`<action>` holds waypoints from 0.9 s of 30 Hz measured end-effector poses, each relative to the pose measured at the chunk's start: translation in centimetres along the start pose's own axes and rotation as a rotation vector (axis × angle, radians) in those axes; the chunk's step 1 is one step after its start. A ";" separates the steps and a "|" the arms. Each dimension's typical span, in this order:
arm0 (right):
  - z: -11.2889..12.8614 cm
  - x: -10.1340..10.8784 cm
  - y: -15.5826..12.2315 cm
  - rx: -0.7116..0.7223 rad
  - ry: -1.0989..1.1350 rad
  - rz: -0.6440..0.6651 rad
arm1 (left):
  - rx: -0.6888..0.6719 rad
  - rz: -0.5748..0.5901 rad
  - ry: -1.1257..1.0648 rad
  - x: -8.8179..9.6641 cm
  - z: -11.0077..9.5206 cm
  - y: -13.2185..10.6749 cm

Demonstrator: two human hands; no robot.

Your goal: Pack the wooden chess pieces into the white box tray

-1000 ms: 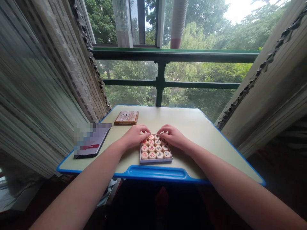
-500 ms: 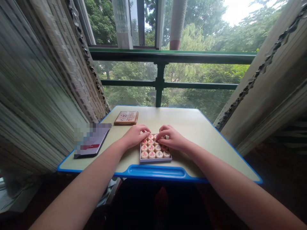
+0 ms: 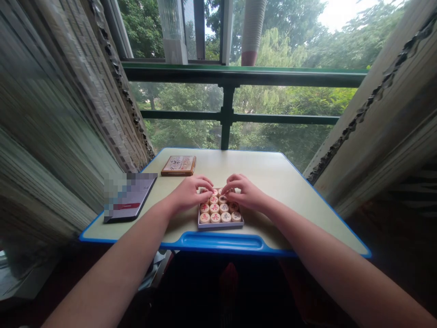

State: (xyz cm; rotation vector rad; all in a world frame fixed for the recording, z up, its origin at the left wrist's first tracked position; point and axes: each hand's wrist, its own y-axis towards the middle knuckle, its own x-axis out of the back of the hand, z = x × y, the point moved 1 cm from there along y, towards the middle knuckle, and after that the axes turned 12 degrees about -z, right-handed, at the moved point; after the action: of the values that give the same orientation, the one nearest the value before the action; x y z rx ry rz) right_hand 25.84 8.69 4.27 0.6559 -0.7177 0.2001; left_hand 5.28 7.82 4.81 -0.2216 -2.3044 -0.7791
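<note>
A shallow white box (image 3: 221, 226) holds round wooden Chinese chess pieces (image 3: 215, 208), set in rows with red and dark characters facing up. Over its far left corner, my left hand (image 3: 191, 193) has thumb and fingertips curled around a red-marked piece (image 3: 205, 191), partly hidden. At the far right corner, my right hand (image 3: 247, 191) is bent over the pieces, thumb and fingers closed around one that is mostly covered. Both hands touch pieces still inside the box. The nearer rows are uncovered.
The box stands on a pale table with a blue edge (image 3: 221, 241) and a pen groove at the front. A brown flat box (image 3: 178, 166) lies at the back left. Left of my arm is a dark-edged tablet-like object (image 3: 133, 200), partly blurred. Curtains (image 3: 112, 91) flank a railing (image 3: 256, 77).
My left thumb has moved down and away from the index finger, around a piece. My right fingers have shifted slightly over the far right pieces. The view has tilted slightly.
</note>
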 end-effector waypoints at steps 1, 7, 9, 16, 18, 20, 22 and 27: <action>-0.1 0.1 0.1 -0.019 0.007 -0.017 | -0.006 0.008 0.004 0.0 0.0 0.0; -1.1 0.1 0.2 -0.120 -0.004 -0.110 | -0.027 -0.018 0.084 -0.1 0.3 -0.1; -1.2 -0.1 0.2 -0.093 -0.021 -0.085 | -0.036 -0.011 0.087 -0.2 0.6 0.0; -1.2 -0.5 0.2 -0.074 -0.055 -0.037 | -0.025 0.010 0.084 -0.5 1.2 0.0; -1.2 -0.4 0.2 -0.069 -0.051 -0.031 | -0.020 0.002 0.075 -0.5 1.3 0.0; -1.3 -0.3 0.3 -0.079 -0.046 -0.042 | -0.014 -0.023 0.076 -0.4 1.3 0.0; -1.4 -0.1 0.4 -0.109 -0.047 -0.064 | -0.006 -0.047 0.085 -0.3 1.4 0.0; -2.0 0.5 0.4 -0.177 -0.026 -0.073 | -0.051 -0.006 0.081 -0.5 1.4 0.0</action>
State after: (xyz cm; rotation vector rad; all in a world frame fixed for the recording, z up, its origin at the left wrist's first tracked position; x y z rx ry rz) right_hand 27.13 10.23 3.70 0.5151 -0.7258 0.0596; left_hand 4.86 8.62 3.67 -0.2024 -2.2119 -0.8351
